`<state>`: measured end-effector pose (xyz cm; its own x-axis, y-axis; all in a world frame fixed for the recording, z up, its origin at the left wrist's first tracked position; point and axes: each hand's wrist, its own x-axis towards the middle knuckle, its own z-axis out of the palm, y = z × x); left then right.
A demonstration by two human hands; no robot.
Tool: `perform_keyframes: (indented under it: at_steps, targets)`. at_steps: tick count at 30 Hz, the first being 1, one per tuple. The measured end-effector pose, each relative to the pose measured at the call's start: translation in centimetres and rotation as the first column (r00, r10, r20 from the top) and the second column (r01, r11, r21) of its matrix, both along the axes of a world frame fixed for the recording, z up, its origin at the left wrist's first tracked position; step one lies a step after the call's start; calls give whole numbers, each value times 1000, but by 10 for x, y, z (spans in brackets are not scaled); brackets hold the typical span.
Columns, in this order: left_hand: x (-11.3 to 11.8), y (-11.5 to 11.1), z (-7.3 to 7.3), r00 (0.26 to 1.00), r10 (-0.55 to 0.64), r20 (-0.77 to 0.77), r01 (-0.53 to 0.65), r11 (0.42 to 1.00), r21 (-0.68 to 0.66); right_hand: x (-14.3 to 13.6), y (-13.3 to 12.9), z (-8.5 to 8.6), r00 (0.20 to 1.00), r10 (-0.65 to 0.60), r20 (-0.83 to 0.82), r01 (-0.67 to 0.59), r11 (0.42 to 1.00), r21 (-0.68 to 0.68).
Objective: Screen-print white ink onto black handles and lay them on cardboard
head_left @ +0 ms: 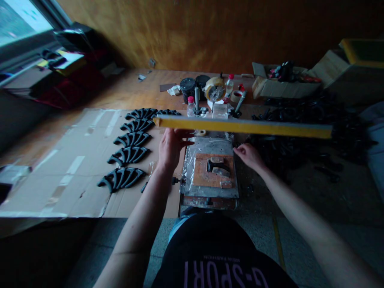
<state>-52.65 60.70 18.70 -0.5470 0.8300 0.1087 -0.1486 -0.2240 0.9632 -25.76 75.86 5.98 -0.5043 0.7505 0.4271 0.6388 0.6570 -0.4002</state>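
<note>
Curved parts (129,155) lie left of the metal plate (192,150); boxes (274,88) stand behind, right.

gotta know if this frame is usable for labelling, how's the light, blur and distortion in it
Head view: dim overall, daylight from the window at upper left; parts pile at right sunk in shadow, pieces hard to separate; soft glare on the wooden wall; box stack smeared toward the left edge; forearms look stretched toward the bottom corners.

Dim, bluish daylight enters from a window (22,20) at the upper left; the right side sinks into deep shadow. Faint glare marks the wooden wall (210,32). Edges look stretched and smeared, dark clusters losing detail.
</note>
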Motion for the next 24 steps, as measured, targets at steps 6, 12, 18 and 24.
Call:
perform_keyframes:
  at_steps: [6,12,18,24]
  targets:
    - [36,-20,-43,972,-70,226,134,950,-283,-45,-73,-31,937,94,335,-22,977,-214]
    - [77,-77,-128,854,-139,501,395,800,-452,-65,-129,-9,931,340,135,-308,927,-212]
    - [-29,-151,-173,942,320,103,-163,705,-691,49,-65,-19,979,-118,166,125,991,-36]
    - [-109,-210,-227,905,163,-392,-420,211,-882,150,-13,-57,735,-335,589,543,811,-217]
